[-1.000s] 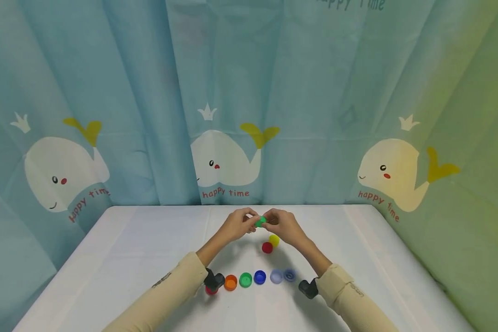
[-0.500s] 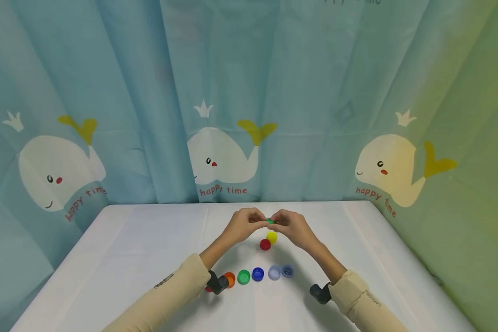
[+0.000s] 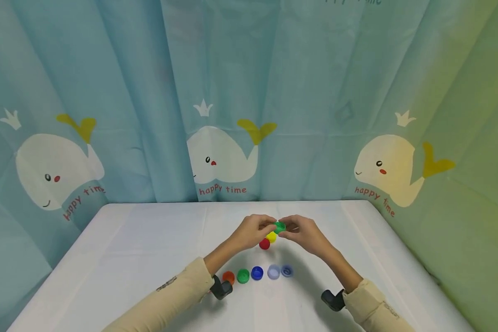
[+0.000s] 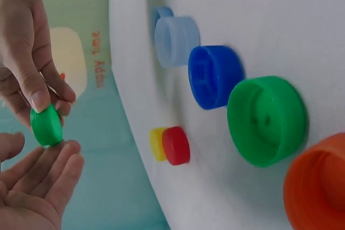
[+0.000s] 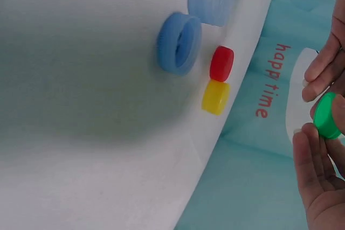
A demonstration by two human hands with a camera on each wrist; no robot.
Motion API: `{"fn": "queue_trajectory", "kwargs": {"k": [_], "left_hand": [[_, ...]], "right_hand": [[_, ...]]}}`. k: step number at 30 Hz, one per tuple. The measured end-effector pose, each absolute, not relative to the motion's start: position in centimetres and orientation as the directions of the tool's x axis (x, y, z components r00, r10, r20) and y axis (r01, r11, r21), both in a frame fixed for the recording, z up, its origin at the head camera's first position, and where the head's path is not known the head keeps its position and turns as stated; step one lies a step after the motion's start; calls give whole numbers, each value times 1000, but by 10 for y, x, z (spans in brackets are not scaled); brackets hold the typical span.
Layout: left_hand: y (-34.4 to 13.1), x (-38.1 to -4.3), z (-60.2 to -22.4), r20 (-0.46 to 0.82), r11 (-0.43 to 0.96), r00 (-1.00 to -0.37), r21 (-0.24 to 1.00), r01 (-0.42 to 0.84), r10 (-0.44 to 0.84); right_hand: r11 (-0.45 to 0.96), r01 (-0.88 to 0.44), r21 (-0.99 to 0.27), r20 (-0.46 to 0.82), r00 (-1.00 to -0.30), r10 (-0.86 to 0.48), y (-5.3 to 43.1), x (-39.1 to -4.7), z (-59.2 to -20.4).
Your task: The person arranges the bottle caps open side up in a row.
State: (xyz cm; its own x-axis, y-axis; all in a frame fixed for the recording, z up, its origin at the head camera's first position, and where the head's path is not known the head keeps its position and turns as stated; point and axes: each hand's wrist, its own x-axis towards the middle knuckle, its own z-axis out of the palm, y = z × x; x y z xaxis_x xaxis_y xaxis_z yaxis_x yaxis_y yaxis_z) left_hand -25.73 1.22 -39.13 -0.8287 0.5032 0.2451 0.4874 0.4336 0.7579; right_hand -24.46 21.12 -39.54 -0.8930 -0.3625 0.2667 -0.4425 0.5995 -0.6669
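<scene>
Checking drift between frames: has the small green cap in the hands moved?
Yes. The green cap has shifted right and lower, now just above the yellow cap.

Both hands meet above the far middle of the white cloth-covered table (image 3: 128, 258), the left hand (image 3: 251, 230) and right hand (image 3: 303, 233) sharing a small green plastic cap (image 3: 279, 226). Directly beneath them sit a small yellow cap (image 3: 271, 237) and a small red cap (image 3: 264, 244), touching each other. Nearer the person, a row of caps crosses between the forearms: orange (image 3: 228, 277), green (image 3: 243, 275), dark blue (image 3: 257, 273), pale blue (image 3: 274, 272) and mid-blue (image 3: 287, 270). Broad bare cloth lies to either side, bounded by the whale-printed curtain (image 3: 224, 157).
</scene>
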Motion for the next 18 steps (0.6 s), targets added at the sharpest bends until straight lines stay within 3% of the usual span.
{"fn": "queue_trajectory", "kwargs": {"k": [18], "left_hand": [[22,-251,-394,234,402,-752,728,556,616]], "right_hand": [[612,-519,-597,319,-853,-412,228,-234,-399]]}}
